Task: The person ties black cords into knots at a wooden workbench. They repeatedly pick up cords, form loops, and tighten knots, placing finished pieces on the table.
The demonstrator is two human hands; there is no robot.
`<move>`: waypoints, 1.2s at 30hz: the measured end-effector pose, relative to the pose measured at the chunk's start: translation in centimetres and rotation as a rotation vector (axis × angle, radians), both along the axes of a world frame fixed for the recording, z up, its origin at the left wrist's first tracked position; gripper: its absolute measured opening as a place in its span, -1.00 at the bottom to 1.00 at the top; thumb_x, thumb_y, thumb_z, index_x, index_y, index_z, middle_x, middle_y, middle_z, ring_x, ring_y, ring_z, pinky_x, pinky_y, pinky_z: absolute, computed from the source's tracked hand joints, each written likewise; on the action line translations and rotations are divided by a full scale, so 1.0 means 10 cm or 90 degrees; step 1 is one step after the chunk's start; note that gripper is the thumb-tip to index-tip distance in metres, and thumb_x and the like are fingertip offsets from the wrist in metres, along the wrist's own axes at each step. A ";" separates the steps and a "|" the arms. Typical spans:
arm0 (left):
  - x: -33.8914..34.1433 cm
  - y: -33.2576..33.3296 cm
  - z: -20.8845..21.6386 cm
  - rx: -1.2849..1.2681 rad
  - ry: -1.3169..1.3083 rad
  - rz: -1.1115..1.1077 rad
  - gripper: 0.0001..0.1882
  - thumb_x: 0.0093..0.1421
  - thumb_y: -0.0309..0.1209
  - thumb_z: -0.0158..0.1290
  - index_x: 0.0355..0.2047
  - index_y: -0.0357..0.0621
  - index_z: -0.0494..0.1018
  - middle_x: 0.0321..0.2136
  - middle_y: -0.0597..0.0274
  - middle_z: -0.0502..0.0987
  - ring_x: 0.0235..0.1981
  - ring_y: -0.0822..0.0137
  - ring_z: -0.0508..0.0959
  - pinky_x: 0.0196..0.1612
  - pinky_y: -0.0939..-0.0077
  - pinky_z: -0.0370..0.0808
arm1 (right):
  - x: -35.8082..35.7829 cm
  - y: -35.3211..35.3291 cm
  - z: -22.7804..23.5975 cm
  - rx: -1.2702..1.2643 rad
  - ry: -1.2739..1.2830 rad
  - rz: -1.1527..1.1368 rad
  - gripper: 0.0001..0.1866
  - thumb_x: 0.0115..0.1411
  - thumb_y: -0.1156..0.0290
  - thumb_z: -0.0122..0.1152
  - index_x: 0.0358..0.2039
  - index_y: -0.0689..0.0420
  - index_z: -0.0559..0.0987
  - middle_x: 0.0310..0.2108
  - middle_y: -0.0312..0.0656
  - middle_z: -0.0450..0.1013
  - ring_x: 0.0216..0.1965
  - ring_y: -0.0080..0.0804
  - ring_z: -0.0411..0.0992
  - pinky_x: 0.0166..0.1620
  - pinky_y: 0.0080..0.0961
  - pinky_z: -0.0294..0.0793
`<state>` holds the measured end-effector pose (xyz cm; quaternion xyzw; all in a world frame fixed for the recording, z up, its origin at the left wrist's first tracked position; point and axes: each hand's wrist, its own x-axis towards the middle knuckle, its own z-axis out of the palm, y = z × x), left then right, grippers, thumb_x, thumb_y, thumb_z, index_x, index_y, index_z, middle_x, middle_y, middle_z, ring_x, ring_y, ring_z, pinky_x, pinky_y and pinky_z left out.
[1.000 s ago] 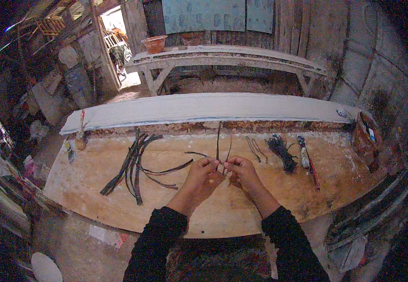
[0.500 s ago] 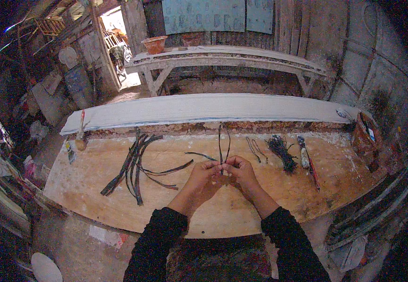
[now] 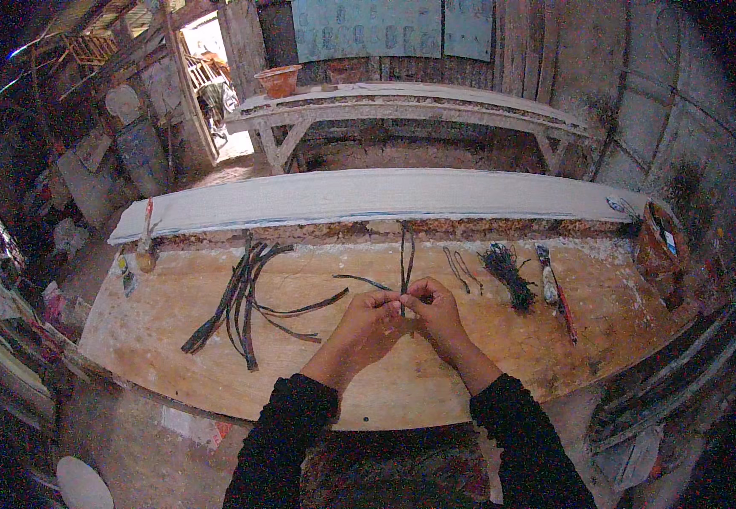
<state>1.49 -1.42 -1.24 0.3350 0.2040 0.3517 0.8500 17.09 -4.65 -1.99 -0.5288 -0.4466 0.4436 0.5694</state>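
Pinching a narrow dark strip between bunched fingertips of left hand and right hand — doubled into a slim loop over smooth, stained wooden board. Between flat, ribbon-like black strips on the left and a stringy, frayed bundle on the right.

Bright doorway left of a long pale bench

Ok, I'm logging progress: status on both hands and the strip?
Left hand and right hand together, pinching dark strip. It extends forward. Strip bundle lies to the left; no obstruction seen.
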 end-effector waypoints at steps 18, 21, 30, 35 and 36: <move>-0.01 0.08 -0.03 -0.110 -0.098 0.003 -0.92 0.23 -0.55 0.00 -0.27 -0.28 0.42 -0.36 0.12 0.52 -0.36 0.22 0.57 -0.27 0.27 0.58 | -0.05 -0.05 0.05 0.119 -0.194 -0.011 -0.92 0.17 0.47 0.21 -0.33 0.16 0.52 -0.41 -0.32 0.40 -0.36 -0.54 0.37 -0.26 -0.57 0.38; 0.00 0.03 0.06 -0.080 -0.058 0.036 -0.90 0.24 -0.52 0.00 -0.25 -0.28 0.42 -0.36 0.12 0.53 -0.38 0.25 0.58 -0.31 0.30 0.58 | -0.06 -0.12 0.10 0.196 -0.331 0.013 -0.86 0.12 0.48 0.24 -0.27 0.15 0.57 -0.34 -0.23 0.41 -0.33 -0.45 0.40 -0.22 -0.56 0.40; -0.08 0.07 0.02 -0.041 0.006 -0.006 -0.82 0.25 -0.47 0.02 -0.14 -0.25 0.43 -0.30 0.10 0.55 -0.35 0.26 0.60 -0.34 0.32 0.60 | -0.06 -0.16 0.15 0.300 -0.434 -0.002 -0.71 -0.04 0.53 0.35 -0.24 0.08 0.61 -0.34 -0.18 0.41 -0.33 -0.33 0.43 -0.30 -0.48 0.46; -0.07 0.02 0.00 0.001 0.029 -0.001 -0.81 0.26 -0.45 0.02 -0.14 -0.22 0.44 -0.32 0.18 0.54 -0.31 0.28 0.58 -0.31 0.36 0.59 | -0.05 -0.19 0.21 0.361 -0.498 0.008 -0.68 -0.07 0.48 0.39 -0.22 0.07 0.61 -0.35 -0.18 0.41 -0.35 -0.31 0.45 -0.32 -0.47 0.48; -0.05 0.01 0.00 -0.006 0.020 0.001 -0.82 0.26 -0.45 0.02 -0.14 -0.22 0.44 -0.33 0.20 0.54 -0.31 0.29 0.58 -0.31 0.37 0.59 | -0.03 -0.19 0.19 0.380 -0.503 0.006 -0.66 -0.09 0.47 0.40 -0.22 0.06 0.61 -0.36 -0.19 0.41 -0.36 -0.31 0.45 -0.32 -0.47 0.48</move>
